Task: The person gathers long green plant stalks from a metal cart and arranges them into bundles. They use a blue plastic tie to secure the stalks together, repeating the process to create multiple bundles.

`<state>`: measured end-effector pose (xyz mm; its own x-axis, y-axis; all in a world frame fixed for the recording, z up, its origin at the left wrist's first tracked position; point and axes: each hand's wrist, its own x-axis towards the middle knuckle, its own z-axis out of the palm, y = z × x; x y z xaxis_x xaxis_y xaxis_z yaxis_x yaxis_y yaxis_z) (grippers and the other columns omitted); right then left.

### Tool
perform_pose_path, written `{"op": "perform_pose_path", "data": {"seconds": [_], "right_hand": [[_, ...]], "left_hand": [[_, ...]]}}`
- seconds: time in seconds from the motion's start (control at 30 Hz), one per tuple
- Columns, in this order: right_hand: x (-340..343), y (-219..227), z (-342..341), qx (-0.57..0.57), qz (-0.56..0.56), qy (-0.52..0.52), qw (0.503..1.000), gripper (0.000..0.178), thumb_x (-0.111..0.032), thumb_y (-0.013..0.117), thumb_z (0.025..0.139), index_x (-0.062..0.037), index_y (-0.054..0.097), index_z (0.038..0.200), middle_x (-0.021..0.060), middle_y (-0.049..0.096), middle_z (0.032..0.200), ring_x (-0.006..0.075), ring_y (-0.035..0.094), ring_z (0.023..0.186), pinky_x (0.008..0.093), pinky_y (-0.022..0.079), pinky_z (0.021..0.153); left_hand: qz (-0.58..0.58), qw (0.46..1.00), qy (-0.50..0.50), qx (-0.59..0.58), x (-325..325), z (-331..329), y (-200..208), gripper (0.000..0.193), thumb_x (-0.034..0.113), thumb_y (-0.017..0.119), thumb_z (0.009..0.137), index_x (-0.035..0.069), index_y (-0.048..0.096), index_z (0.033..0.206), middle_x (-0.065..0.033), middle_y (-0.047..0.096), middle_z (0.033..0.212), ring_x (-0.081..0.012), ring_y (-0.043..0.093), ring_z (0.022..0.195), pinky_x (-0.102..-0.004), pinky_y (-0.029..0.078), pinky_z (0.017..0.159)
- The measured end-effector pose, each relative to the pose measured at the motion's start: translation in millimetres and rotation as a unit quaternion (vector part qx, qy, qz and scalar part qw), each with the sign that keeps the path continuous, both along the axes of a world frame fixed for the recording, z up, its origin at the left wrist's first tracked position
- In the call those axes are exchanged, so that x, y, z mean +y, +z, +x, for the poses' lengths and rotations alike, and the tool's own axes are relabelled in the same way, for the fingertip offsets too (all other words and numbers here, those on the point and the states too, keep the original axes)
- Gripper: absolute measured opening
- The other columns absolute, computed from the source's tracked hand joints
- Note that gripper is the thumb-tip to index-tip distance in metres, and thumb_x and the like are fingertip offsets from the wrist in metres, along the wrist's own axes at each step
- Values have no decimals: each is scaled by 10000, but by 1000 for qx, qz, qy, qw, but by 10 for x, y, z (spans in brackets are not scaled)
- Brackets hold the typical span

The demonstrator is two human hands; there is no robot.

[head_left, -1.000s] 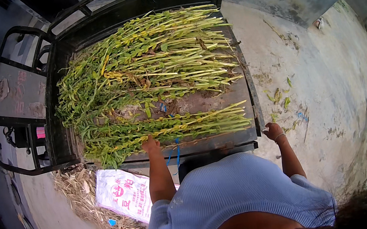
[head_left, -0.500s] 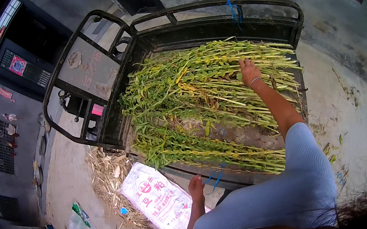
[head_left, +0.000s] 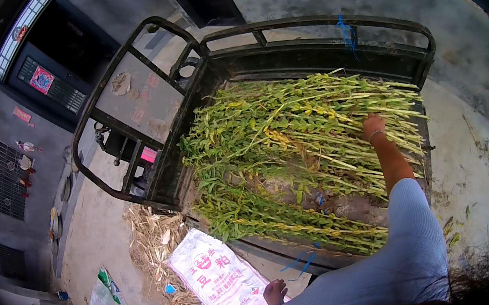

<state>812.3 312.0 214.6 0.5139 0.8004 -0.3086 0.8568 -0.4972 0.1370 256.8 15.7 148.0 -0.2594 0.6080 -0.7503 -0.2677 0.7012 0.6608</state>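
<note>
Right hand (head_left: 373, 126): pressing flat on the green stalks (head_left: 294, 138)
Left hand (head_left: 274, 293): hanging loose, holding nothing
Stalks: looking light and bendy; grabbing them by their stems

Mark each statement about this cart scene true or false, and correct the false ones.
1. The right hand rests on the green stalks in the cart bed. True.
2. The left hand grips a bundle of stalks. False: it hangs empty below the cart's near edge, beside the white sack.
3. The white sack lies on the ground. True.
4. The cart bed holds only bare metal. False: leafy stalks cover most of it.
5. Dry straw lies on the ground beside the cart. True.
</note>
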Motion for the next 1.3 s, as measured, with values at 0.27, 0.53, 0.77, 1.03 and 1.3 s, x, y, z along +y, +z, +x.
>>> {"op": "perform_pose_path", "data": {"seconds": [0.27, 0.53, 0.77, 1.03, 1.3], "right_hand": [[-106, 934, 96, 84, 94, 226, 966, 366, -225, 664, 630, 4, 586, 905, 181, 594, 796, 327, 580, 772, 418, 494, 695], [-1029, 1975, -137, 204, 200, 310, 907, 271, -182, 652, 568, 12, 517, 701, 166, 512, 611, 301, 545, 621, 408, 409, 548], [-2498, 1794, -255, 525, 143, 54, 837, 368, -225, 674, 696, 24, 567, 945, 62, 559, 594, 102, 491, 476, 267, 423, 477], [-3373, 1602, -389, 638, 75, 35, 766, 560, -324, 649, 768, 82, 484, 1117, 52, 622, 672, 91, 541, 482, 239, 441, 443], [-3512, 1319, -415, 613, 172, 89, 766, 609, -362, 669, 747, 23, 465, 1172, 110, 613, 834, 133, 590, 605, 272, 464, 542]], "left_hand": [[101, 991, -75, -53, 536, 357, 91, 136, 190, 574, 827, 65, 553, 876, -59, 615, 835, -137, 583, 722, -264, 490, 622], [134, 960, -185, -159, 782, 893, 310, 134, 179, 555, 846, 73, 571, 927, -28, 620, 834, -93, 594, 704, -207, 492, 593], [185, 861, -294, -371, 1129, 1828, 1077, 627, 336, 586, 810, 80, 290, 1300, -132, 375, 1288, -251, 412, 1148, -382, 430, 895], [243, 742, -335, -527, 1037, 2821, 1841, 843, 484, 693, 639, 144, 292, 1297, -106, 354, 1294, -332, 307, 1219, -532, 304, 987], [150, 834, -258, -464, 1027, 2995, 1890, 479, 292, 662, 756, 131, 440, 1149, -17, 516, 1020, -286, 477, 1040, -449, 434, 824]]}}
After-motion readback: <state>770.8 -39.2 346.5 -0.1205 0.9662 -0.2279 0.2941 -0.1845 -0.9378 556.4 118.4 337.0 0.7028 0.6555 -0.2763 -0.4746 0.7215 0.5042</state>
